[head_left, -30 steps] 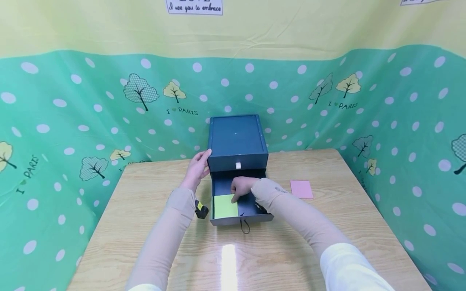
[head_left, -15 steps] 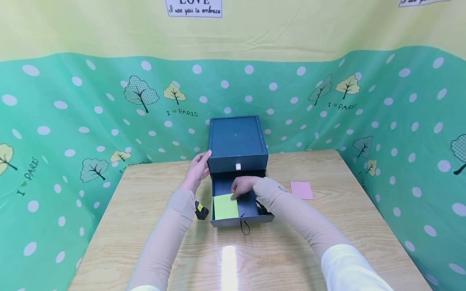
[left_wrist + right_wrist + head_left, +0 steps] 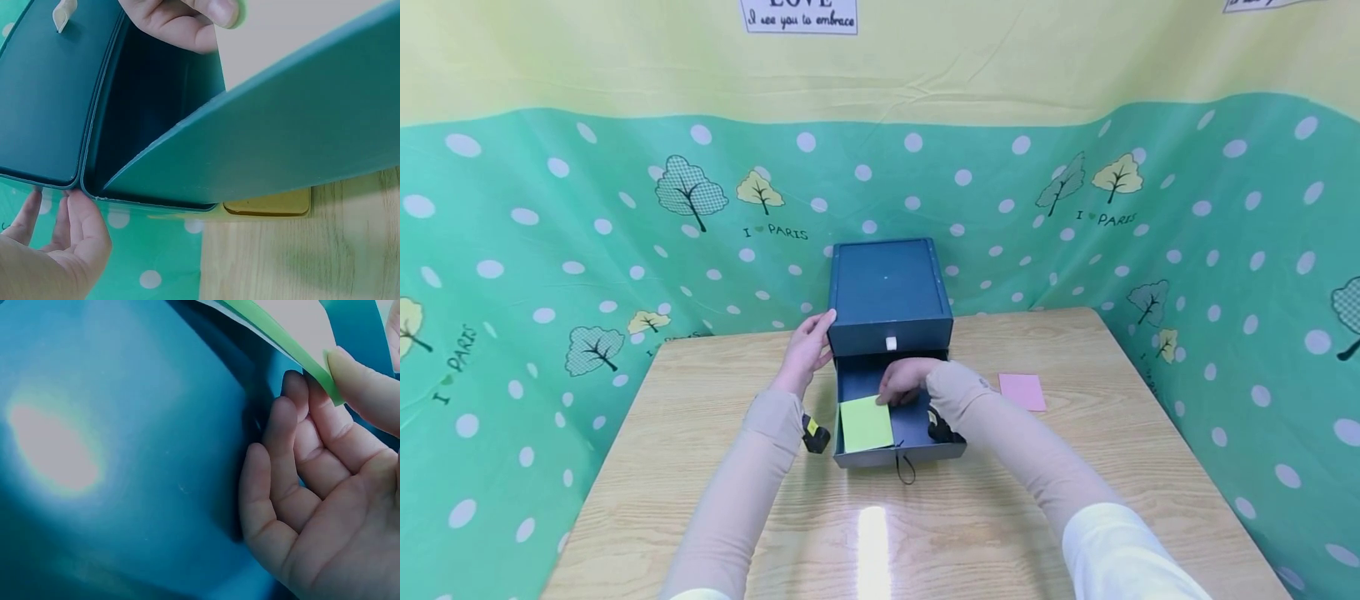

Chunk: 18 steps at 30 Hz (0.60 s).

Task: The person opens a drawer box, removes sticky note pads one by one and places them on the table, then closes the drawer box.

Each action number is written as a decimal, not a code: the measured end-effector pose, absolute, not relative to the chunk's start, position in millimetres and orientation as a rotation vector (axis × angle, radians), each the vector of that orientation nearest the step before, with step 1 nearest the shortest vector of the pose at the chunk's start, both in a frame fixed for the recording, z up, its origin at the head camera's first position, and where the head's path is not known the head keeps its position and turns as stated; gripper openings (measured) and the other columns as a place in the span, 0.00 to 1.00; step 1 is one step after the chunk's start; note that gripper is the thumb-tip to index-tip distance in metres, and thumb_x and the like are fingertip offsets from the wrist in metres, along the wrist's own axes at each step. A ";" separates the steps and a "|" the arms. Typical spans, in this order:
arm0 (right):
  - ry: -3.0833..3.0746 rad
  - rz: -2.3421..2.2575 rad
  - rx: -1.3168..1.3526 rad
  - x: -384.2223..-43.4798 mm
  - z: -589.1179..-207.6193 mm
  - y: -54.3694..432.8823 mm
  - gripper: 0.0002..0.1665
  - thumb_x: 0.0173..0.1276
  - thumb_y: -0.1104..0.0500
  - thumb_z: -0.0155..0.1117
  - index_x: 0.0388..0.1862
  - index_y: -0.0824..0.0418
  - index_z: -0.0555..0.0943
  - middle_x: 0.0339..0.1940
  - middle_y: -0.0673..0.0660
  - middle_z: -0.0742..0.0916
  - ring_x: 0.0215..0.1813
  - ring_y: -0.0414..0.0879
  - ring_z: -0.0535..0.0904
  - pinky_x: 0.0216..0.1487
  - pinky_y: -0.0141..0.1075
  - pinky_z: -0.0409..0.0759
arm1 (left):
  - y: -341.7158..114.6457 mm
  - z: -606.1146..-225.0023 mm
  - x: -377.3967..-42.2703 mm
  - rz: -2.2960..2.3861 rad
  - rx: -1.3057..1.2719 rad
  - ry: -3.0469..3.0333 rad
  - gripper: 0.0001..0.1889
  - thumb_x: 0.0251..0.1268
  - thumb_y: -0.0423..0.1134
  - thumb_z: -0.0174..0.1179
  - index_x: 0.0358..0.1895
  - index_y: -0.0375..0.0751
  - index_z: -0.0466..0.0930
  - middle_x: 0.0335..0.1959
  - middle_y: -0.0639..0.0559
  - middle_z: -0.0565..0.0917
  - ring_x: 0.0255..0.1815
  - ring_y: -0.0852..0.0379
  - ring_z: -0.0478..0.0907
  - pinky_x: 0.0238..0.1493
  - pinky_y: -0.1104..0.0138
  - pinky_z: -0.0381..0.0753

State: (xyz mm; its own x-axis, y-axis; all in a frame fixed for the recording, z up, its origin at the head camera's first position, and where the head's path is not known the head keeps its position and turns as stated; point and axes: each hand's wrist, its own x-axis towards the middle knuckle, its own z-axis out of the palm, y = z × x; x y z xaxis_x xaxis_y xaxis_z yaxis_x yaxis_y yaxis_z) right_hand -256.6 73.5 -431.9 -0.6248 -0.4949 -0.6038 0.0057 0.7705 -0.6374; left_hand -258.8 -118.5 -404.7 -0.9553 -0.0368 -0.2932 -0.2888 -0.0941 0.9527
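A dark cord loop hangs from the front wall of the pulled-out drawer, which bounds the green note pad on its near side. The pad, at the drawer's left, now sits askew with its far right corner raised, where a second ago it lay squarer; that suggests it is coming free of the floor. The right hand pinches that corner. Farther right, a pink square lies on the table. The left hand touches the cabinet's left side, the hands apart; the closed upper drawer restricts far-side access.
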 end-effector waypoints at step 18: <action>2.123 -0.839 -0.293 -254.7 -421.8 78.4 0.08 0.65 0.57 0.64 0.36 0.61 0.83 0.35 0.51 0.84 0.40 0.42 0.78 0.49 0.36 0.79 | -118.2 -405.5 -259.2 2.183 -0.379 1.978 0.29 0.68 0.54 0.53 0.67 0.45 0.65 0.64 0.45 0.69 0.62 0.47 0.69 0.62 0.56 0.70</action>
